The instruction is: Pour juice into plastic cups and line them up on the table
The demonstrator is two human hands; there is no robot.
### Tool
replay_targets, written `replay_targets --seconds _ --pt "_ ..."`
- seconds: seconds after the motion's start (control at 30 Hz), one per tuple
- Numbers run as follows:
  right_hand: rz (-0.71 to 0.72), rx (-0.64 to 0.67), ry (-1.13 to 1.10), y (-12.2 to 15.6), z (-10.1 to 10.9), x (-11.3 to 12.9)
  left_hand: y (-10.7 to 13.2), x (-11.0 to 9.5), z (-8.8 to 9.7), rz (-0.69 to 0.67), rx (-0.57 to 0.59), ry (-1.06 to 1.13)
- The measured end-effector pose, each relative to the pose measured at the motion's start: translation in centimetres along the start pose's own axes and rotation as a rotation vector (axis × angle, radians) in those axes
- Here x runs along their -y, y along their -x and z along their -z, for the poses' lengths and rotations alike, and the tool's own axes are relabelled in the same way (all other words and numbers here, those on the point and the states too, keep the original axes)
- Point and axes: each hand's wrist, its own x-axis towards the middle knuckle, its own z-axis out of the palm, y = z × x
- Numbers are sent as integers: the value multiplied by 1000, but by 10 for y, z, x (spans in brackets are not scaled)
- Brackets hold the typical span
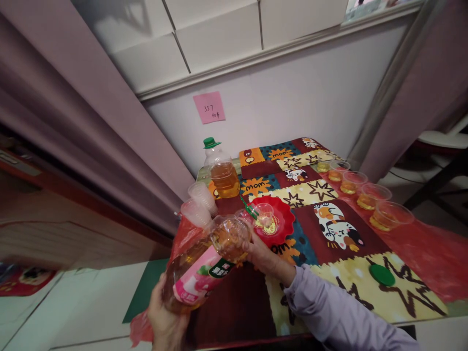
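A large clear bottle of amber drink (199, 273) with a pink label leans over the table, its top end pointing away to the right. My left hand (164, 309) is closed around its base. My right hand (259, 248) grips near its shoulder; part of the fingers is hidden. Just beyond the bottle's top is a red scalloped plate (287, 217) with a clear plastic cup (266, 212) and a green fork (249, 207) at it. The bottle covers part of this spot, so I cannot tell whether bottle and cup touch.
A jug of amber drink (224, 178) with a green hat-shaped lid stands at the back left, beside stacked clear cups (197, 209). Several cups of yellow drink (389, 214) line the right edge. A green cap (382, 274) lies on the patterned mat (325, 268).
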Motion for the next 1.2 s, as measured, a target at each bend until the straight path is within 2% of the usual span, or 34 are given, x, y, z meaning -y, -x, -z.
replay_targets --seconds 0.1,0.2,0.7,1.0,1.2 --pt "-27 8 -7 2 0 0 7 -7 -9 80 -111 68" --pt "-42 32 -6 2 1 -1 13 -15 -18 115 -139 85" --pt "-37 20 -70 2 0 5 26 -34 -38 141 -174 106" --pt "-31 21 -80 2 1 5 29 -37 -45 160 -197 119" --pt "-12 29 -79 1 1 5 29 -38 -46 148 -163 104"
